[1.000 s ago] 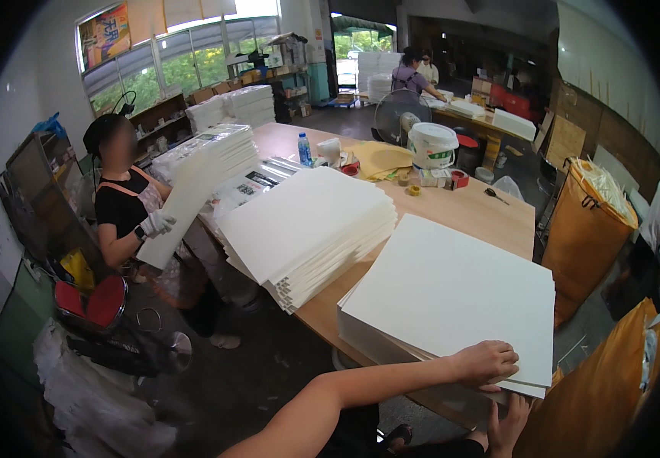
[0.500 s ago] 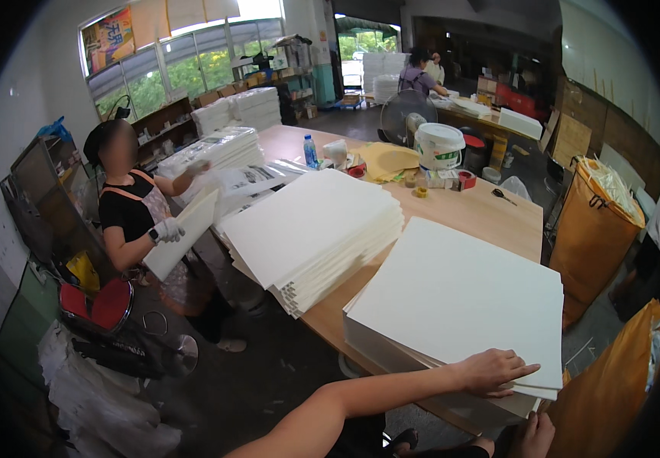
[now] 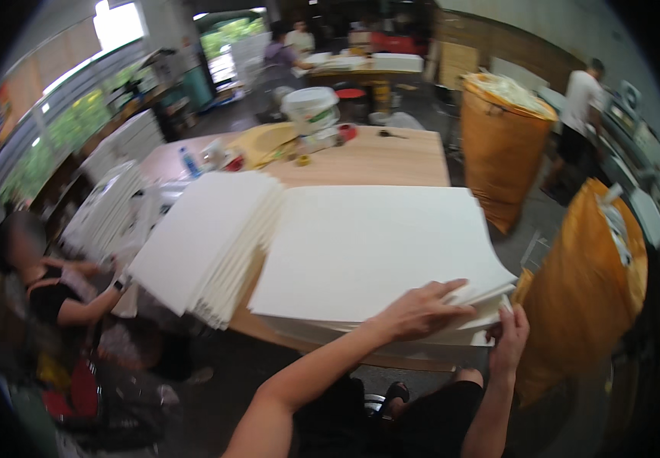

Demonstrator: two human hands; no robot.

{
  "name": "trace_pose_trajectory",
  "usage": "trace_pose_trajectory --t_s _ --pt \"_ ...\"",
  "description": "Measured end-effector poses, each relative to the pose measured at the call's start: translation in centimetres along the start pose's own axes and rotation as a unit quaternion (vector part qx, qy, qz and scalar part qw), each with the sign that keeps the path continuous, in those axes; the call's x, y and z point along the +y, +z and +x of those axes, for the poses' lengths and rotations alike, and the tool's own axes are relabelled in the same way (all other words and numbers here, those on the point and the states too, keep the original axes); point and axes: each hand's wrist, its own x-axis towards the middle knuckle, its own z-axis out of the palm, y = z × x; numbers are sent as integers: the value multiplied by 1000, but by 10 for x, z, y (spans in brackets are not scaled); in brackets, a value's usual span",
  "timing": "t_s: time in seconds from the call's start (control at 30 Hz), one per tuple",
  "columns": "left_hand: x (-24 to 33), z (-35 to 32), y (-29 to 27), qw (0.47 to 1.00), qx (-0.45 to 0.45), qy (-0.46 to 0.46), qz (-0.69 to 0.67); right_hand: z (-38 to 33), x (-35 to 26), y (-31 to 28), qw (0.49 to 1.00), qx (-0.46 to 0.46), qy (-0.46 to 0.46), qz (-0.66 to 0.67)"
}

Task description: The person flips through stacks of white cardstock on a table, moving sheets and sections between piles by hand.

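A tall stack of large white sheets (image 3: 368,252) lies on the table before me, its near right corner bent up and fanned apart. My left hand (image 3: 422,311) rests on the top sheet by the front edge, fingers stretched toward that corner. At the corner itself, my right hand (image 3: 509,337) pinches the edges of some sheets between thumb and fingers; how many is hidden. To the left stands a second stack of white sheets (image 3: 200,237), its layers slightly staggered.
A co-worker (image 3: 47,282) is at the left beside wrapped white bundles (image 3: 105,214). Farther back on the table (image 3: 399,160) are a white bucket (image 3: 311,108), tape rolls, a bottle (image 3: 189,162) and scissors (image 3: 391,134). Large orange sacks (image 3: 586,298) stand at the right; another person (image 3: 580,107) is beyond.
My view has swung to the right, and the stack appears more centred. My right hand has come up to the corner, whose sheets are now bent upward. The left hand stays on top.
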Motion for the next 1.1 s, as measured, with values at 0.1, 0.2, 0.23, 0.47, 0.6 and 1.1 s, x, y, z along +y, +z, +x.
trace_pose_trajectory --t_s 0.1,0.2,0.23,0.47,0.6,1.1 --pt "3 6 -6 999 -34 -7 -6 4 1 -7 995 5 -31 -91" --pt "6 10 -5 998 -54 -7 11 -1 0 -13 997 3 -17 -81" --pt "5 11 -5 999 -38 -3 9 -1 -10 -10 999 -9 35 26" --pt "17 13 -14 999 -27 -19 -11 -3 -12 -2 999 11 8 -51" --pt "20 20 -17 999 -37 -20 9 -5 -7 -2 997 23 1 -68" --pt "24 25 -24 997 -77 -18 -5 4 -14 -10 993 -36 81 71"
